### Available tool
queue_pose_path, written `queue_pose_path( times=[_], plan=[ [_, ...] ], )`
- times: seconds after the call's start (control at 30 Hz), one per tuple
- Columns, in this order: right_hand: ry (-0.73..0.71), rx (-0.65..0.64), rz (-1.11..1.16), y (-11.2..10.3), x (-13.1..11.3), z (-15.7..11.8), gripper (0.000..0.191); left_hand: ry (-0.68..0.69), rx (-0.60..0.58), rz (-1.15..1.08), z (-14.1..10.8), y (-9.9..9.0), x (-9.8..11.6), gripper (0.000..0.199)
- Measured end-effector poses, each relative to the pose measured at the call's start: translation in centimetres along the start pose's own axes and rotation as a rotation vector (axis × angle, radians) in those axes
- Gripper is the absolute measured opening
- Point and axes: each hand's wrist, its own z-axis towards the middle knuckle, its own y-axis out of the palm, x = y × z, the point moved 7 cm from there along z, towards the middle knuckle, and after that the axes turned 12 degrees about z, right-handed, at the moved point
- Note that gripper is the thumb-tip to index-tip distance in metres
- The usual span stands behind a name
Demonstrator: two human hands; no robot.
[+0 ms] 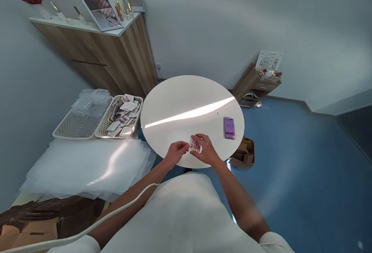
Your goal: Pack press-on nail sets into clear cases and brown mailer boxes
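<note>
Over the near edge of the round white table (174, 102), my right hand (207, 151) grips a small flat pack (195, 145) between thumb and fingers. The pack looks clear, with a pinkish printed pattern or small pink pieces in it; its exact kind is too small to make out. My left hand (176, 152) is closed, its fingertips pinched together at the pack's left edge. Whatever lies in that pinch is hidden. To the right on the tabletop is a purple rectangular thing (229, 128), blurred into blocks.
Left of the table, a white basket (100, 132) holds many small cards and packs. Beside it another basket (62, 131) carries clear plastic boxes. Translucent sheets (78, 167) are stacked nearer me. An open cardboard box (247, 160) stands on the floor at right. A white cable (116, 209) crosses my left arm.
</note>
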Motion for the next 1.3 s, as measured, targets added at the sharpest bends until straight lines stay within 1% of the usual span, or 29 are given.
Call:
queue_pose_path(
  times=[0.1, 0.2, 0.3, 0.37, 0.43, 0.5, 0.6, 0.67, 0.77, 0.87, 0.97, 1.03, 1.1, 1.17, 1.27, 1.3],
  plan=[
    [-0.014, -0.062, 0.012, -0.4, 0.9, 0.8, 0.058, -0.019, 0.059, -0.018, 0.8, 0.3, -0.3, 0.028],
    [-0.025, -0.083, 0.151, -1.0, 1.7, 1.4, 0.056, -0.046, 0.118, -0.047, 1.4, 0.2, -0.5, 0.029],
    [0.006, -0.004, 0.356, -1.8, 3.1, 1.7, 0.047, -0.085, 0.186, -0.065, 2.0, -0.3, -0.5, 0.031],
    [0.067, 0.061, 0.506, -2.0, 4.5, 1.5, 0.040, -0.111, 0.232, -0.070, 2.4, -0.5, -0.4, 0.033],
    [0.148, 0.093, 0.656, -1.8, 6.0, 1.2, 0.037, -0.129, 0.270, -0.070, 2.9, -0.6, -0.4, 0.034],
    [0.229, 0.100, 0.780, -1.3, 7.3, 0.7, 0.038, -0.134, 0.298, -0.070, 3.3, -0.5, -0.4, 0.034],
    [0.313, 0.117, 0.908, -1.0, 8.9, 0.0, 0.046, -0.132, 0.329, -0.079, 3.9, -0.1, -0.5, 0.033],
    [0.346, 0.131, 0.963, -1.0, 9.6, -0.3, 0.053, -0.139, 0.347, -0.089, 4.1, 0.1, -0.9, 0.032],
    [0.394, 0.117, 1.020, -0.5, 10.1, -0.4, 0.064, -0.161, 0.366, -0.112, 4.2, 0.5, -1.5, 0.031],
    [0.436, 0.081, 1.077, 0.6, 9.9, -0.1, 0.064, -0.178, 0.359, -0.123, 4.0, 0.9, -2.1, 0.030],
    [0.432, 0.053, 1.116, 1.7, 9.4, 0.6, 0.062, -0.202, 0.315, -0.107, 3.8, 1.3, -2.6, 0.031],
    [0.427, 0.075, 1.107, 1.9, 9.2, 1.0, 0.065, -0.215, 0.273, -0.081, 3.7, 1.3, -2.8, 0.032],
    [0.434, 0.087, 1.079, 1.8, 9.1, 1.4, 0.066, -0.185, 0.239, -0.040, 3.7, 0.8, -2.4, 0.035],
    [0.442, 0.056, 1.059, 1.7, 8.7, 1.8, 0.066, -0.103, 0.202, 0.049, 3.8, -0.1, -1.4, 0.046],
    [0.442, -0.046, 1.027, 1.7, 7.6, 2.5, 0.066, 0.049, 0.101, 0.286, 3.9, -1.4, 0.7, 0.077],
    [0.436, -0.076, 1.013, 1.8, 7.1, 2.8, 0.066, 0.094, 0.064, 0.368, 4.0, -1.8, 1.3, 0.083]
  ],
)
